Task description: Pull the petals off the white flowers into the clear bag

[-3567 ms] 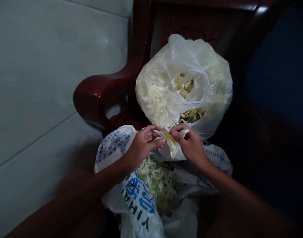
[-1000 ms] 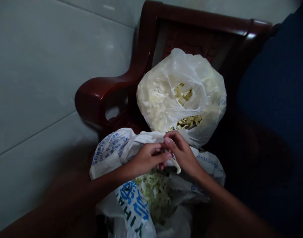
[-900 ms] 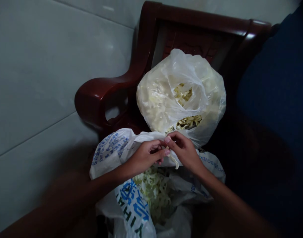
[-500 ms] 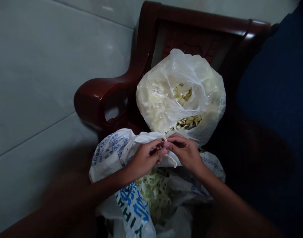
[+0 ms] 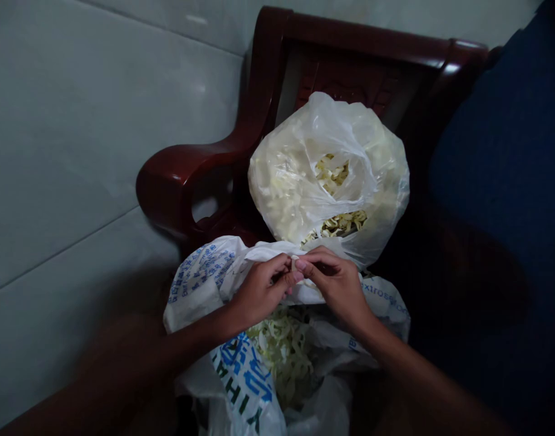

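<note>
My left hand [image 5: 264,287] and my right hand [image 5: 335,280] meet fingertip to fingertip above the near sack. Pinched between them is a small pale strip [image 5: 294,264], mostly hidden by the fingers. Below my hands, a white printed sack [image 5: 200,272] with blue and green lettering lies open, and pale green-white strips [image 5: 286,351] fill its opening. Just beyond my fingers sits a translucent white plastic bag [image 5: 286,175], bulging with yellowish strips [image 5: 334,172] that show through its gaps.
A dark red wooden chair [image 5: 168,172] with a curved armrest stands behind the bags and holds the plastic bag. Pale tiles [image 5: 68,121] lie to the left. Dark blue fabric [image 5: 508,151] rises at the right edge.
The pale strip's end that dangled below my right fingers no longer shows there. Both hands remain in nearly the same place, fingertips still together.
</note>
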Demonstrator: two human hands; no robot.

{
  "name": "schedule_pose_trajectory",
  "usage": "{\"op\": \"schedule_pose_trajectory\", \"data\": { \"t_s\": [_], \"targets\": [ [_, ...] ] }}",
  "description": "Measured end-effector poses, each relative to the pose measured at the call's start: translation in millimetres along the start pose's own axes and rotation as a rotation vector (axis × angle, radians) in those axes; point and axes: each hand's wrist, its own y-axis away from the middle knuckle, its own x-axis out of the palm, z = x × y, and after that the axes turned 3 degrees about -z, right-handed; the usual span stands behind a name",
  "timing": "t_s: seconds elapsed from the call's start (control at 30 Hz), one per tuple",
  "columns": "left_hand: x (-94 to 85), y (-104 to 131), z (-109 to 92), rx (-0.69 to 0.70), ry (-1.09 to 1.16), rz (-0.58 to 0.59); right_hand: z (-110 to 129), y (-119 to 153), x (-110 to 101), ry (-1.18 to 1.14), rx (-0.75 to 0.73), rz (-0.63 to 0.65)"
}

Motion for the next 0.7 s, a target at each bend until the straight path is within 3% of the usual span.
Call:
{"op": "schedule_pose_trajectory", "data": {
  "t_s": [0.17, 0.4, 0.53, 0.7],
  "targets": [
    [-0.7, 1.1, 2.2, 0.066, -0.209, -0.027, -8.1, -5.7, -5.7, -0.050, 0.072, 0.087],
    [0.9, -0.4, 6.3, 0.000, -0.094, 0.012, -8.0, -4.9, -3.5, -0.026, 0.019, 0.041],
    [0.5, -0.9, 6.5, -0.029, -0.002, 0.047, -6.8, -4.0, -1.2, -0.074, 0.076, 0.047],
    [-0.5, -1.7, 3.9, -0.012, -0.059, 0.022, -9.4, -4.7, -1.5, -0.082, 0.075, 0.039]
  ]
}}
